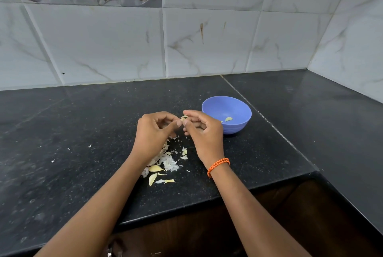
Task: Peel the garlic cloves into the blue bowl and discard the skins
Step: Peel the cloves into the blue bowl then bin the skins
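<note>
My left hand (154, 130) and my right hand (204, 132) meet above the black counter, and both pinch one small garlic clove (183, 118) between their fingertips. The blue bowl (238, 107) stands just right of my right hand, with a peeled clove (228, 119) lying inside. Under my left wrist a heap of white garlic skins (170, 161) is spread on the counter. Two unpeeled cloves (154, 168) lie at the near side of the heap.
The black granite counter (72, 132) meets a tiled wall behind and on the right. Its front edge steps back at the right, past my right forearm. Small skin flakes (53, 161) lie scattered to the left. An orange cord bracelet (218, 166) circles my right wrist.
</note>
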Tool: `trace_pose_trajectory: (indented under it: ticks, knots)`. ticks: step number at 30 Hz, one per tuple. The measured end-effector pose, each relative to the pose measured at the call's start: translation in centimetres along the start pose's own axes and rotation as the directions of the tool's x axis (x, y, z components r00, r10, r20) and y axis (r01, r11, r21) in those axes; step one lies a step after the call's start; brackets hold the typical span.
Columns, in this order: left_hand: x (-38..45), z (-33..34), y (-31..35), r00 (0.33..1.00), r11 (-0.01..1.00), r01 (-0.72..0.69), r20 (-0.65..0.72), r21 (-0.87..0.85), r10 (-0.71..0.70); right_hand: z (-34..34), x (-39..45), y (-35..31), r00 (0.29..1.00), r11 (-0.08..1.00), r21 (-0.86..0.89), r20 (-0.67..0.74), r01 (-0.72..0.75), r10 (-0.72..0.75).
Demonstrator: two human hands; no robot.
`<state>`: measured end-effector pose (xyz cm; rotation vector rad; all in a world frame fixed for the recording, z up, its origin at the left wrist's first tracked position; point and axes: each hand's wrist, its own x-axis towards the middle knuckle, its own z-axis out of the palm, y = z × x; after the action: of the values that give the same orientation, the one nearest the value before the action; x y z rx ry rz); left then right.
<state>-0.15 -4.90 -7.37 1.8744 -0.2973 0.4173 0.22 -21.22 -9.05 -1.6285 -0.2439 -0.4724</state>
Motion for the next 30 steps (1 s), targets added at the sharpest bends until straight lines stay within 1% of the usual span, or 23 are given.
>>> trace_pose_trajectory:
  ticks: [3, 7, 12, 16, 18, 21, 26, 30]
  knots:
    - [0.1, 0.1, -0.2, 0.996, 0.992, 0.078, 0.039, -0.101, -0.074, 0.0, 0.0, -0.1, 1.000, 0.999, 0.050, 0.015, -0.020, 0.020]
    - [0.3, -0.1, -0.8, 0.988, 0.976, 0.138, 0.085, -0.168, -0.126, -0.2, 0.2, 0.0, 0.999, 0.996, 0.078, 0.032, -0.033, 0.030]
    - [0.3, -0.3, -1.2, 0.984, 0.968, 0.165, 0.097, -0.190, -0.149, -0.1, 0.1, -0.2, 0.997, 0.990, 0.132, 0.049, -0.057, 0.051]
    - [0.4, -0.2, -1.3, 0.980, 0.964, 0.183, 0.107, -0.194, -0.165, -0.2, 0.1, -0.5, 0.998, 0.988, 0.142, 0.041, -0.057, 0.051]
    - [0.4, -0.1, -1.3, 0.983, 0.965, 0.173, 0.101, -0.196, -0.156, -0.1, 0.0, -0.6, 0.999, 0.991, 0.127, 0.025, -0.049, 0.046]
    - [0.3, -0.1, -0.8, 0.993, 0.976, 0.112, 0.050, -0.185, -0.105, 0.0, -0.1, -0.7, 1.000, 0.997, 0.075, -0.005, -0.020, 0.021]
    - [0.1, 0.2, -0.4, 0.997, 0.990, 0.069, -0.014, -0.125, -0.072, 0.2, -0.1, -0.7, 1.000, 0.999, 0.050, -0.017, 0.003, -0.002]
    - [0.0, 0.1, -0.3, 0.998, 0.992, 0.055, 0.010, -0.112, -0.055, 0.1, -0.1, -0.7, 1.000, 1.000, 0.031, -0.023, 0.003, -0.002]
